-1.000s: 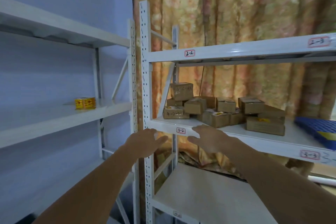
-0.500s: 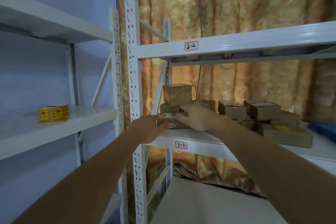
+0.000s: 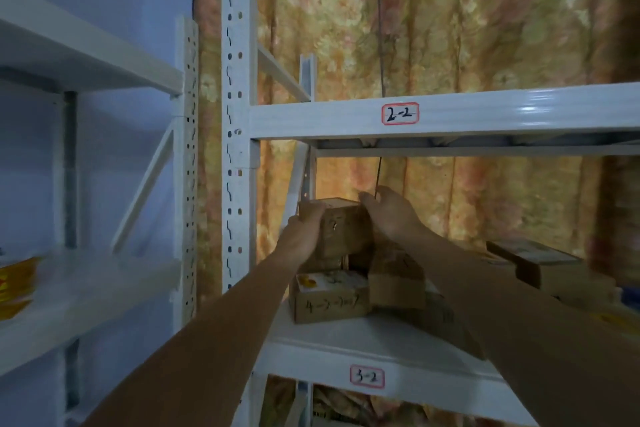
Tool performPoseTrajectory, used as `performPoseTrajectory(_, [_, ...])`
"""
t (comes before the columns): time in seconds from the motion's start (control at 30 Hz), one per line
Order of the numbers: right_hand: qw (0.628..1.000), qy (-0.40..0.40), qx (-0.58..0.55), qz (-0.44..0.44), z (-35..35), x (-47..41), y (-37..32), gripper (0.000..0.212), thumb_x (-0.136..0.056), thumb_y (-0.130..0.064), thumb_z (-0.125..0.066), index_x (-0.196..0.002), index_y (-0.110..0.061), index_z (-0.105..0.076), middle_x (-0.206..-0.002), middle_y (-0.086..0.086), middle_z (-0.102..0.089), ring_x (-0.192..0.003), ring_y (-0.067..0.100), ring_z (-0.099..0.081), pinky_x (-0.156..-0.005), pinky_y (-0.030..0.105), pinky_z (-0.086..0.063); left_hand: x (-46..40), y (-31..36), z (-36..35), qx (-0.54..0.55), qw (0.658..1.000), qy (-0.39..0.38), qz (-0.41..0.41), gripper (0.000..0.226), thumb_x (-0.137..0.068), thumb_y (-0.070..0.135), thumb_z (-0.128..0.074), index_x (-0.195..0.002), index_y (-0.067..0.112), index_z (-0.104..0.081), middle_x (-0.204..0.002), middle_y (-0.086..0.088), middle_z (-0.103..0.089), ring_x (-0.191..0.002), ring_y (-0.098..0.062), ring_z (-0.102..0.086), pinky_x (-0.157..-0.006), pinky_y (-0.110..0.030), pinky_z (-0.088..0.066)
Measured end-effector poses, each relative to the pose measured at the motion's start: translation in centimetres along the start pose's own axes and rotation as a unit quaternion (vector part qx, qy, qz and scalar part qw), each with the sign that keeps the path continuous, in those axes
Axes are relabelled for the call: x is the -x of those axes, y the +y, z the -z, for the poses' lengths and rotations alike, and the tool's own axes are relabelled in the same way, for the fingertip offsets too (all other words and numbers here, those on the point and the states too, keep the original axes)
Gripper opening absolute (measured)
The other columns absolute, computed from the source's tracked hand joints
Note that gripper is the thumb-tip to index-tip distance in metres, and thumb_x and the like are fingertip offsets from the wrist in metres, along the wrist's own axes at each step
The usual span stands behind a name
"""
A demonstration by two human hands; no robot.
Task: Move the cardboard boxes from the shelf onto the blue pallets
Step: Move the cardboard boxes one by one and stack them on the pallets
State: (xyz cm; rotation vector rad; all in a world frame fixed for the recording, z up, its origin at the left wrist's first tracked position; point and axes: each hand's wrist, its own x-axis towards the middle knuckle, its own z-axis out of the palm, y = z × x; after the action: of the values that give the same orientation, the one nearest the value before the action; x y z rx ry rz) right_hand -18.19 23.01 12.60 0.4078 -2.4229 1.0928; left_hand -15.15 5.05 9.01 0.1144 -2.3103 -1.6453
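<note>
The top cardboard box [image 3: 341, 225] sat atop the stack on the shelf [image 3: 346, 336], between both hands: left hand [image 3: 304, 236] gripped its nine-o'clock side, right hand [image 3: 391, 215] curled around three o'clock, equally near.

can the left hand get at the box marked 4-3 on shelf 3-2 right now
Probably not at once: the left hand grips the top box together with the right hand. The marked box sits just below at the shelf front, its face unblocked.
</note>
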Motion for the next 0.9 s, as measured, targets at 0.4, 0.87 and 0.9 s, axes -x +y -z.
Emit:
performPoseTrajectory(0.4, [0.980,-0.024,-0.107,-0.166,-4.9,-6.1,0.3,0.071,-0.101,-0.056,-0.048,-0.150,-0.005,-0.040,-0.135,0.014,-0.057,-0.118,0.032,-0.057,-0.102,0.039,-0.045,-8.8,-2.3,-1.8,0.101,0.995,-0.007,-0.013,0.110,-0.070,0.091,-0.012,-0.145,0.023,-0.053,-0.129,-0.010,-0.064,-0.111,-0.028,-0.063,-0.103,-0.048,-0.051])
performPoseTrajectory(0.87, [0.954,0.054,-0.273,-0.115,0.3,-3.1,-2.9,0.060,-0.083,-0.068,-0.061,-0.122,-0.022,-0.064,-0.110,0.007,-0.073,-0.104,0.028,-0.067,-0.090,0.046,-0.056,-4.7,5.3,-1.4,0.294,0.952,-0.075,-0.028,0.057,-0.084,0.066,-0.046,-0.113,0.022,-0.068,-0.107,-0.012,-0.073,-0.100,-0.032,-0.066,-0.091,-0.051,-0.055])
performPoseTrajectory(0.9, [0.952,0.050,-0.278,-0.121,1.1,-2.4,-2.6,0.057,-0.083,-0.067,-0.060,-0.119,-0.023,-0.068,-0.108,0.007,-0.076,-0.103,0.028,-0.069,-0.089,0.045,-0.056,-4.2,5.6,-1.8,0.296,0.950,-0.096,-0.032,0.056,-0.085,0.064,-0.046,-0.113,0.021,-0.069,-0.106,-0.012,-0.073,-0.100,-0.032,-0.066,-0.089,-0.048,-0.056])
